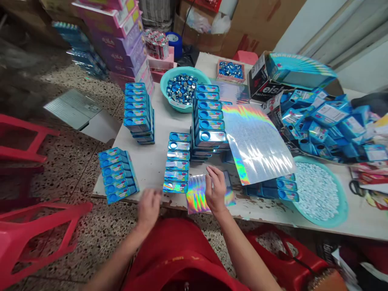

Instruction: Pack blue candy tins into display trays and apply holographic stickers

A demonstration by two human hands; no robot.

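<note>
My left hand [149,205] is at the table's front edge, left of a row of small blue boxes [176,165] with round recesses in their ends. Motion blurs its fingers, so I cannot tell what they hold. My right hand [216,189] hovers over or rests on a shiny rainbow-foil sheet [196,199], right of that row. Its fingers are curled in, and anything between them is hidden. Another group of blue boxes [117,178] leans at the table's left corner. Taller stacks of the same boxes [210,125] stand behind my right hand.
A turquoise basin [165,87] holds blue-and-silver caps; another basin [342,206] holds small white pieces. A large foil sheet [257,141] lies across boxes on the right. Behind it, an open carton [257,83] stands by piled blue packages [330,117]. Red stools [36,218] flank the table.
</note>
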